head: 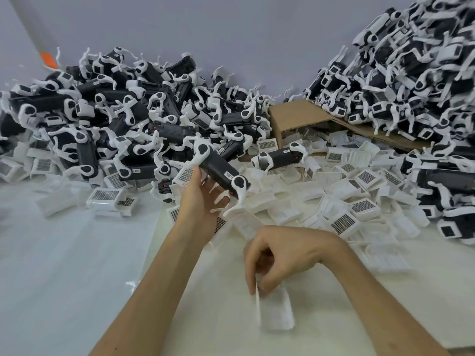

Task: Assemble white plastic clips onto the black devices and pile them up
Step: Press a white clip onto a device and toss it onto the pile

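My left hand (203, 199) holds up a black device (221, 169) with white arm pieces at both ends, tilted above the table; the thumb and fingers curl under it. Lower down, my right hand (280, 255) pinches a white plastic clip (276, 310) that hangs blurred just over the table. Loose white clips (341, 199) with grid labels lie scattered between the hands and the piles. A large heap of black devices (115, 119) fills the back left. A second heap (416, 80), devices with white clips fitted, rises at the back right.
A brown cardboard sheet (290, 116) slopes under the right heap. One black device (281, 156) lies alone among the clips. The table (77, 265) is white and glossy at the left, cream near me. A grey wall stands behind the piles.
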Available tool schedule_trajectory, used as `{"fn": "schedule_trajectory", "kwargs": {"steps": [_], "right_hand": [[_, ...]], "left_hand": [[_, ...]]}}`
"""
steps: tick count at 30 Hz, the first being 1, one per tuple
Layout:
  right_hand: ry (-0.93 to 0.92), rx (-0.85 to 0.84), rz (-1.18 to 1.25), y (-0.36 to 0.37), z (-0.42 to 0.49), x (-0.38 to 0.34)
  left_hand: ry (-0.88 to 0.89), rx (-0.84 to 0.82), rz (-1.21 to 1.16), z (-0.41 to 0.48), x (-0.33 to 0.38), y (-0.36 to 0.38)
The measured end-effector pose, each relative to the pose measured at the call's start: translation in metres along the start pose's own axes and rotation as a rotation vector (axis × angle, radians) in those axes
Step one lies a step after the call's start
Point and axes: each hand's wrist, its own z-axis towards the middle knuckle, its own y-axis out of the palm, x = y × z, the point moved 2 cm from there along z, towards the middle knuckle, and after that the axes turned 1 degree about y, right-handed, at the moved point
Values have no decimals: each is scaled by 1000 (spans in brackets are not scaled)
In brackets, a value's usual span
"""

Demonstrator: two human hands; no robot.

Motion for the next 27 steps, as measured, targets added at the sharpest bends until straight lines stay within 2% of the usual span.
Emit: {"fn": "schedule_trajectory", "kwargs": {"steps": [3, 7, 10, 12, 14, 16, 19, 24, 27], "right_hand": [[-32, 241, 58, -7, 0, -2], [-356, 559, 603, -21, -8, -6], [-472, 732, 874, -30, -11, -1], [-420, 1060, 820, -36, -12, 9], [-289, 1440, 576, -37, -16, 17], [-208, 1618, 412, -36, -16, 21], [-212, 1606, 405, -33, -14, 20], [-375, 1288, 417, -29, -7, 7], [-404, 1141, 499, -26, -4, 3]], "left_hand": [[-38, -67, -9, 0, -1, -1], [-83, -226, -77, -5, 1, 2], [-43, -226, 14, -7, 0, 3], [-32, -215, 81, -8, 0, 3], [-36, -225, 129, -8, -1, 4], [-35, -267, 171, -9, -2, 4], [-3, -340, 235, -12, -6, 9], [0, -380, 259, -17, -10, 12], [6, -383, 244, -17, -6, 10]]}}
